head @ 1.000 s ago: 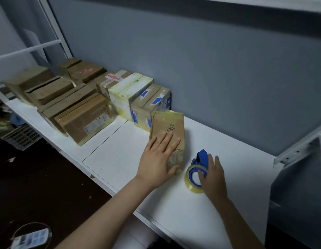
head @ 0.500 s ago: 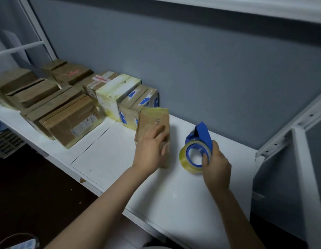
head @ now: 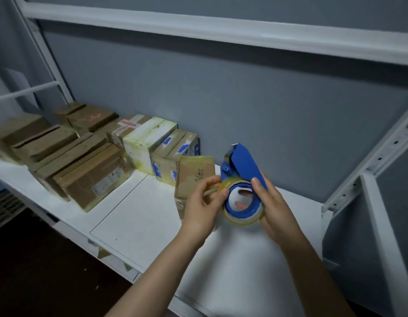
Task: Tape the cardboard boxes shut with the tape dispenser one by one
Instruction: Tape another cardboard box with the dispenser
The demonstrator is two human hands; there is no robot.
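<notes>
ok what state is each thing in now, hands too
tape dispenser, held above the shelf by both hands
right hand, grips the dispenser's blue frame
left hand, pinches the tape roll's rim
handwritten box, lying on the shelf, flaps down, not held
other boxes, in rows at the wall, untouched

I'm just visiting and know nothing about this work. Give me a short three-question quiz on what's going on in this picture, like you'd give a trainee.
1. True or false: the blue plastic tape dispenser lies untouched.
2. How many hands hold it? A none, B one, C two.
3. Fill in: the row of brown cardboard boxes on the white metal shelf lies to the person's ___.

Key
1. False.
2. C: the left hand and right hand both hold it.
3. Left.
</notes>
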